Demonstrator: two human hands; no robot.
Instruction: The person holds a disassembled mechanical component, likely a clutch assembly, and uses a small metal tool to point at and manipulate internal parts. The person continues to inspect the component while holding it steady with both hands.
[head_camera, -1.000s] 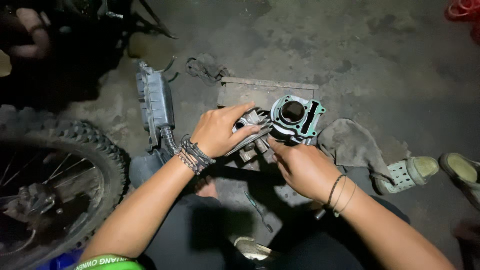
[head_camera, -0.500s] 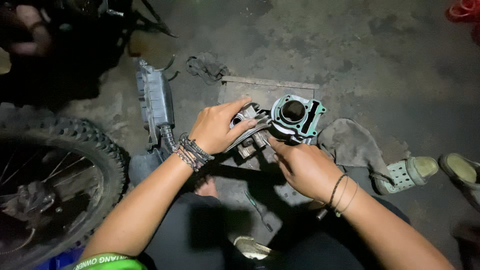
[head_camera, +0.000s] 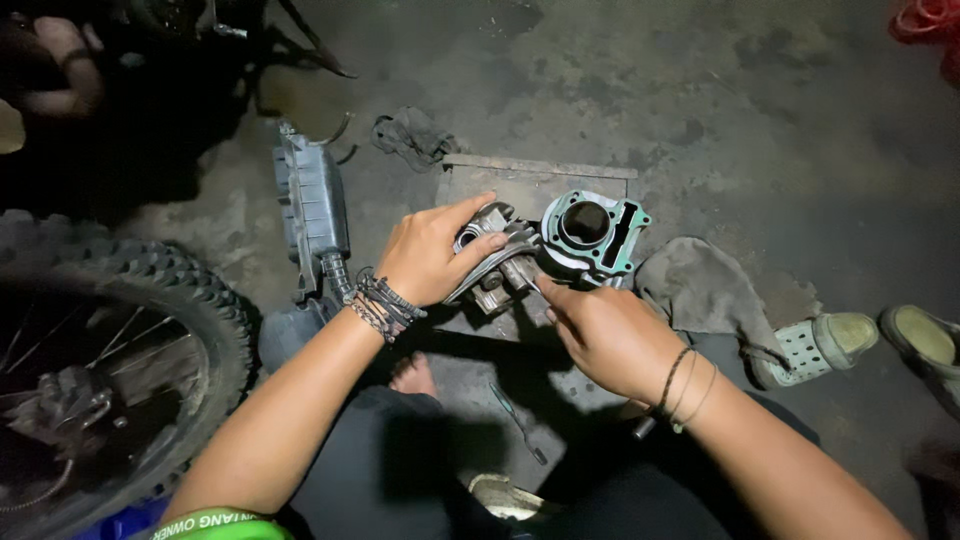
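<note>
My left hand is wrapped over a grey metal engine part, thumb and fingers closed tight around it. My right hand presses in from below, fingertips pinched narrow against the base of the engine cylinder, which sits just beyond both grips, its green gasket face and round bore turned up. Under the grip lies a flat board. A grey rag rests just right of my right hand; a knobby tyre lies well left of my left wrist.
</note>
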